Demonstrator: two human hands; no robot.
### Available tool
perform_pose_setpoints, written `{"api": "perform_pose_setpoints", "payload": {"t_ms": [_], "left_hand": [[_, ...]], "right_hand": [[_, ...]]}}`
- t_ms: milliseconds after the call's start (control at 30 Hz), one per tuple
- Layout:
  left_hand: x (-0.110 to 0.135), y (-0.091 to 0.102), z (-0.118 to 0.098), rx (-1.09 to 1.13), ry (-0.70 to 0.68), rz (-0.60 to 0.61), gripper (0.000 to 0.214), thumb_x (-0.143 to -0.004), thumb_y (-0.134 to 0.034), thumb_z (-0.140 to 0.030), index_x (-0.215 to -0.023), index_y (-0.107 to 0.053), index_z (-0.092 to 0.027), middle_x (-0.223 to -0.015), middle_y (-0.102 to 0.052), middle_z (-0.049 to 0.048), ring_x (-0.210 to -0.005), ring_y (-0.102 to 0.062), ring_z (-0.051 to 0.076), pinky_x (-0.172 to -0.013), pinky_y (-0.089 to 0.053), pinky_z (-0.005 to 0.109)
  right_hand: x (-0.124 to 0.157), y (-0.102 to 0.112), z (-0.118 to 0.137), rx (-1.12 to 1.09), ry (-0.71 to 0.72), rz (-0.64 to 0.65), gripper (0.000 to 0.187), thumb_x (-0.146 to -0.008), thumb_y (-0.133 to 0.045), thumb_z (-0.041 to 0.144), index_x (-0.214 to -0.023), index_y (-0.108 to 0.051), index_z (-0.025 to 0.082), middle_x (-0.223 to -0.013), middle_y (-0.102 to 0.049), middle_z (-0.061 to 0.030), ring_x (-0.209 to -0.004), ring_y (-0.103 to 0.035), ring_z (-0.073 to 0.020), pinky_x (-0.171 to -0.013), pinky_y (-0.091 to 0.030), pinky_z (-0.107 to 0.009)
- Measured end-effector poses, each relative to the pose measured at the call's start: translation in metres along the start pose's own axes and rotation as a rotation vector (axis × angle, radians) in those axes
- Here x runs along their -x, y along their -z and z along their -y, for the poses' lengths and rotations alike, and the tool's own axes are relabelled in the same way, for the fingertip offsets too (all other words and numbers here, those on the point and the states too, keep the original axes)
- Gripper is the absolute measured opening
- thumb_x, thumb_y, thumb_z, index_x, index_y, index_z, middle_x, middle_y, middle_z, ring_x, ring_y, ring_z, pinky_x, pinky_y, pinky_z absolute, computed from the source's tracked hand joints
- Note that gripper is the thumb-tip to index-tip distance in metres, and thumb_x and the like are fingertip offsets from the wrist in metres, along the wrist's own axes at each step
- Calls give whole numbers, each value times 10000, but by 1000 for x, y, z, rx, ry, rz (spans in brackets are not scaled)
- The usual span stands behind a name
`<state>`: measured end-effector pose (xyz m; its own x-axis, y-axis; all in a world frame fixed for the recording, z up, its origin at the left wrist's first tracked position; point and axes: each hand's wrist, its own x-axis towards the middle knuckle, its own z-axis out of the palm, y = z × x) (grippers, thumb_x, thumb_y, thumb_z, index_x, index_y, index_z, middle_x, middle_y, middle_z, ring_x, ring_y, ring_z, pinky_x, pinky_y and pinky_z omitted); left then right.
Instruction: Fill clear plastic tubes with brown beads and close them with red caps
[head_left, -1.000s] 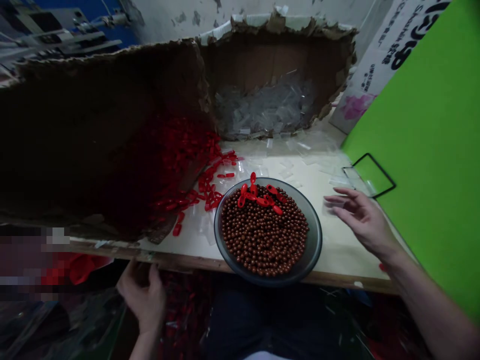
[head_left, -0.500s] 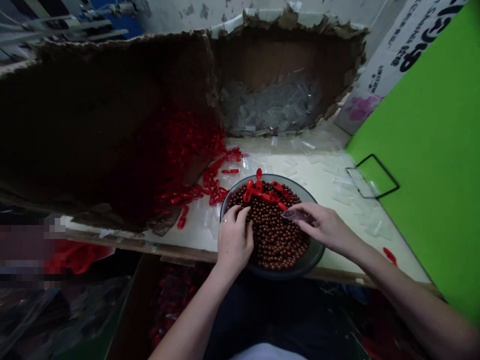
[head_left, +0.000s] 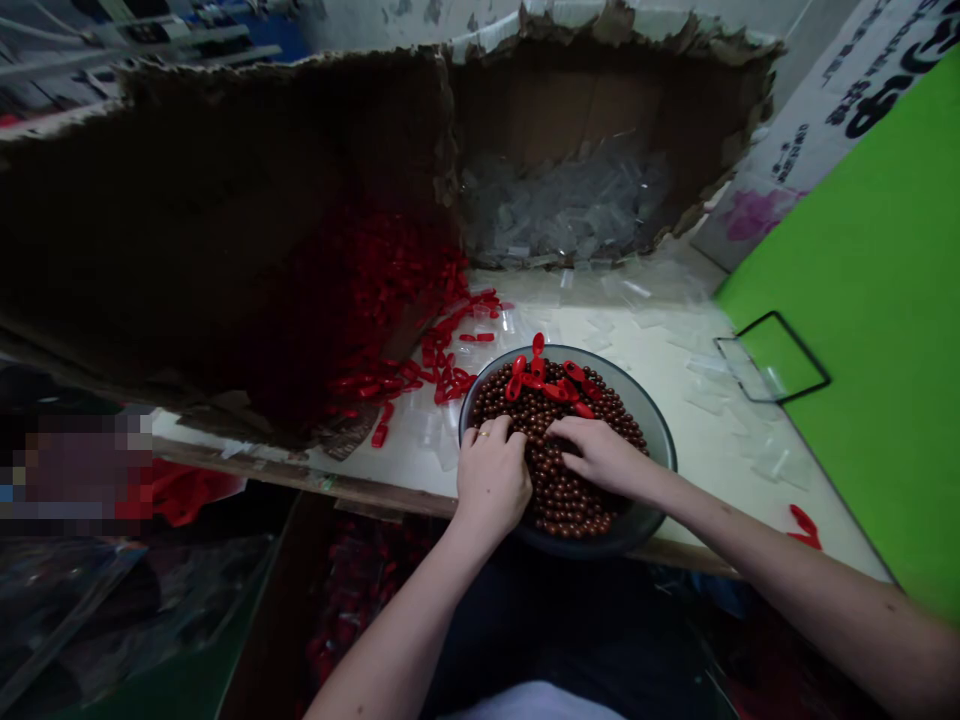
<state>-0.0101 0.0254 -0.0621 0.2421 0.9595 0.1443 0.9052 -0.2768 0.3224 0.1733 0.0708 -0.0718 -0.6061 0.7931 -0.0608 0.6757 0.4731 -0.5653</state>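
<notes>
A grey bowl (head_left: 660,440) full of brown beads (head_left: 570,515) sits at the table's front edge. At the bowl's left side is my left hand (head_left: 493,480), its fingers curled over the beads. Their tips are hidden, so what they hold cannot be made out. My right hand (head_left: 600,455) reaches over the beads from the right, thumb and fingers apart, with beads showing between them. Several red plastic pieces, one a small oval-ended clip (head_left: 538,345), lie on the beads at the far side of the bowl.
A torn cardboard box (head_left: 225,200) holds a heap of red pieces (head_left: 390,270) spilling onto the table. Beside it, another compartment holds clear plastic pieces (head_left: 555,210). A green panel (head_left: 885,300) with a black wire handle (head_left: 795,345) stands right. Red pieces (head_left: 804,525) lie near it.
My right hand has moved left over the beads, and the clear piece it held no longer shows. My left fingers are more curled. The view has shifted slightly.
</notes>
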Motion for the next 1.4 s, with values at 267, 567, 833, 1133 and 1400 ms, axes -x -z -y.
{"api": "perform_pose_setpoints", "payload": {"t_ms": [267,567,833,1133,1400], "left_hand": [[0,3,2,162,42,-49,386,-798,-435,-35,-1106,-599,-199,-1192,-626,89,-1051,-591,239,-893,-398,429],[-3,7,-9,971,-9,-24,361,-841,-532,-135,-1195,-563,-198,-1181,-649,77,-1078,-613,183,-958,-469,346],[-10,1,-17,1294,81,85,254,-821,-613,-232,-1053,-646,-135,-1095,-696,103,-1022,-639,212,-948,-480,367],[-7,8,-15,1550,189,306,419,-715,-732,-259,-1104,-659,-121,-957,-732,93,-770,-682,165,-744,-518,271],[-6,9,-12,1598,166,298,406,-714,-726,-224,-1106,-678,-129,-928,-731,81,-735,-663,142,-740,-510,253]], "right_hand": [[14,14,3,-759,-121,-78,256,-750,-712,337,-934,-628,180,-942,-677,-27,-894,-633,-188,-862,-478,-355],[23,18,18,-859,-102,-236,289,-751,-722,327,-988,-625,195,-971,-695,-33,-908,-652,-186,-869,-491,-360],[28,26,24,-808,-75,-229,304,-784,-692,313,-1045,-588,198,-1028,-685,-43,-935,-662,-186,-893,-510,-372],[34,31,22,-883,-116,-245,387,-779,-705,306,-1142,-603,220,-1074,-683,-54,-952,-658,-189,-885,-517,-357],[35,33,23,-847,-70,-194,419,-817,-659,295,-1221,-553,264,-1077,-676,-48,-961,-646,-185,-866,-513,-356]]}}
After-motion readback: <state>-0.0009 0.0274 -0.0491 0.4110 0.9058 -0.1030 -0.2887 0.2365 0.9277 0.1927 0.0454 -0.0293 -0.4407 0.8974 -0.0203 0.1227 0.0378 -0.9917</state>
